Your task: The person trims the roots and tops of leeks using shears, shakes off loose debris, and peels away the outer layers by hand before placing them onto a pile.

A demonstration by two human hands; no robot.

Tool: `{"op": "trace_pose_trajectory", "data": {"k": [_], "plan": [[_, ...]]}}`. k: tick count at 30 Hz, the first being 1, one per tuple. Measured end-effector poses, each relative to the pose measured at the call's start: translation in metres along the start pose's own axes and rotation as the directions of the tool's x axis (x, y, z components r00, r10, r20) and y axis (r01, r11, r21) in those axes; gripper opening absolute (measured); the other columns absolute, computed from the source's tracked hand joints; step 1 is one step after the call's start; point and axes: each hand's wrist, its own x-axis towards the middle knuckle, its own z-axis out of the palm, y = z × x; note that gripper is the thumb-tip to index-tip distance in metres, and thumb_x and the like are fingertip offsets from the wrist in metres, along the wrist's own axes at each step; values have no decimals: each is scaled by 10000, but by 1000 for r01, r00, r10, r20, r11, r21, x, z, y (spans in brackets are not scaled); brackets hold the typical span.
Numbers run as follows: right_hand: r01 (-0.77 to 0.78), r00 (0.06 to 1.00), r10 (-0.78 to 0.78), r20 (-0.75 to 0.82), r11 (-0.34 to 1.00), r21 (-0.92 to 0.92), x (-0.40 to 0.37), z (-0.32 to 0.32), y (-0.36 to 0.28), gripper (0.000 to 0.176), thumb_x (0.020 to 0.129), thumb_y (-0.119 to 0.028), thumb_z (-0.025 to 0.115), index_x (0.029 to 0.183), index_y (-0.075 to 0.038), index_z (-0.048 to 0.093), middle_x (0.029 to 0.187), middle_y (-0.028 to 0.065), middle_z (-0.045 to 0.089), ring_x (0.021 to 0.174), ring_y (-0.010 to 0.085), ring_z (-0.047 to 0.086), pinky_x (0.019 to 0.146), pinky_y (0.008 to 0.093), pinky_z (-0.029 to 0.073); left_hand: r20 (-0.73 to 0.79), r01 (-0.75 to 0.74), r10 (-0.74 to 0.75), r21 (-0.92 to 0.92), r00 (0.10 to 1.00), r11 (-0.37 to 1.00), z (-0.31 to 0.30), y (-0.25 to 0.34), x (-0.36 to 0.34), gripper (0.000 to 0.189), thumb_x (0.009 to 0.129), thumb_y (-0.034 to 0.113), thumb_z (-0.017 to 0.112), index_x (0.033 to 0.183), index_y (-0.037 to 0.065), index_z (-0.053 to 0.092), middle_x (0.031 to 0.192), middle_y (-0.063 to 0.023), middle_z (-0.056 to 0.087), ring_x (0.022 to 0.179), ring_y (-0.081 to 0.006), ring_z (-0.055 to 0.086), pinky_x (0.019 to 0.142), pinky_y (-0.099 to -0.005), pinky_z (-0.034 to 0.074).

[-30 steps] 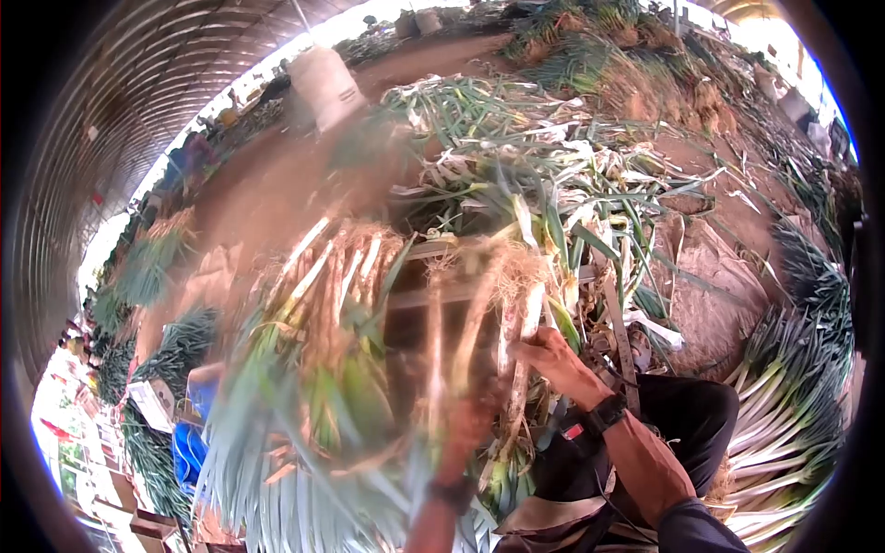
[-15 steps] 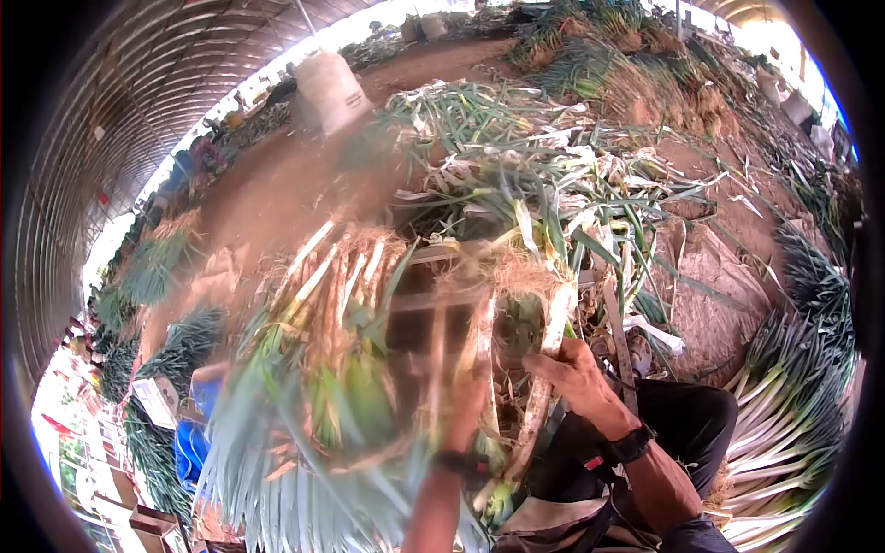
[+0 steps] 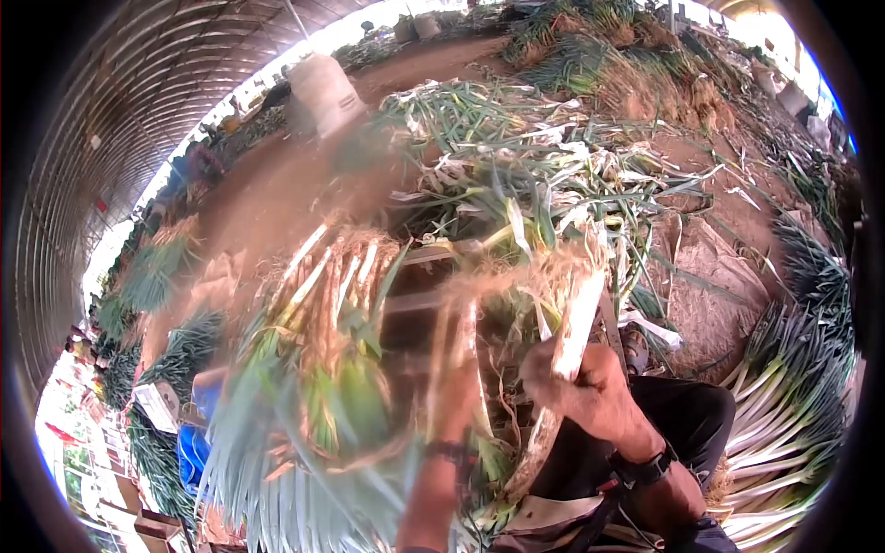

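Note:
My right hand (image 3: 590,392) is closed round a thick green onion (image 3: 580,313), which leans up to the right. Its upper shaft is white with roots at the top; lower down, the stalk is brownish and dirty. My left hand (image 3: 455,392), blurred, is to the left, with onion stalks (image 3: 472,341) rising from its grip; its separate fingers are not clear. A bundle of unpeeled green onions (image 3: 346,276) lies left of it, roots away from me, with long leaves (image 3: 295,461) spreading toward me.
Ahead is a heap of stripped leaves (image 3: 516,166). Cleaned green onions (image 3: 774,415) lie at my right, beside a brown sack (image 3: 714,281). A white sack (image 3: 324,92) stands farther off on the dirt floor. At the left is a blue object (image 3: 192,452). A smear blurs the centre-left.
My right fingers have gone from partly extended to wrapped round the onion. Its upper end has swung right and shows more clean white. My left hand has shifted slightly left.

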Motion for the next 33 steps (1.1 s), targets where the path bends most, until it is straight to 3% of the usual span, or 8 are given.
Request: {"op": "trace_pose_trajectory", "data": {"k": [6,9,13,15,17,22,26,33], "plan": [[-128,988,98,-122,954,-269,61,-19,55,340,932,-287,669,811,26,614,714,25,577,653,98,507,545,306,401,20,-137,162,-440,987,887,-25,-43,-27,568,943,486,591,1291,38,563,1126,-132,648,1002,-218,612,844,-361,491],[254,967,-243,-75,912,320,78,-24,132,356,953,-316,645,823,-4,533,836,33,621,824,129,624,890,343,500,48,-231,294,-505,955,832,-52,-64,-41,750,892,549,628,1365,-7,455,1328,-165,559,1230,-262,551,986,-405,476],[149,866,-490,98,441,885,100,-31,187,168,973,-105,596,854,-23,512,864,65,653,864,158,664,1066,396,455,-383,-331,332,69,862,941,-51,-52,-64,720,752,312,850,1302,-5,510,1176,-163,616,1009,-254,625,833,-380,530],[184,950,-292,115,816,549,85,-27,179,105,943,-80,636,887,-8,585,884,67,685,832,146,660,886,322,505,-446,-411,646,517,619,751,-48,-60,-61,695,774,205,834,1338,9,479,1102,-150,639,769,-193,650,619,-299,540],[29,993,-50,107,980,194,78,-12,170,65,912,-55,676,920,7,659,905,69,717,801,135,656,707,248,555,-461,-405,535,356,708,842,-37,-74,-54,679,787,180,819,1346,6,477,1120,-156,644,707,-168,640,555,-260,514],[-354,924,360,127,932,-74,85,36,166,56,865,-64,649,875,-65,594,708,36,560,578,64,495,478,165,431,-340,-324,272,-106,900,940,-26,-99,-31,700,805,202,805,1374,-7,456,1155,-170,656,726,-135,642,533,-228,501],[-404,900,429,81,889,-217,79,71,215,199,899,-106,633,1076,-25,590,843,33,600,722,89,563,590,199,507,-204,-123,130,47,970,991,-53,-43,-51,693,793,236,817,1356,-2,489,1096,-128,689,837,-108,637,632,-268,518],[-543,819,563,112,823,-165,59,74,173,248,842,-238,636,719,-28,680,658,73,630,505,139,542,480,315,414,4,-233,243,289,970,928,-78,-95,-20,770,773,392,779,1334,-61,506,1136,-182,680,1055,-262,638,899,-390,508]]}}
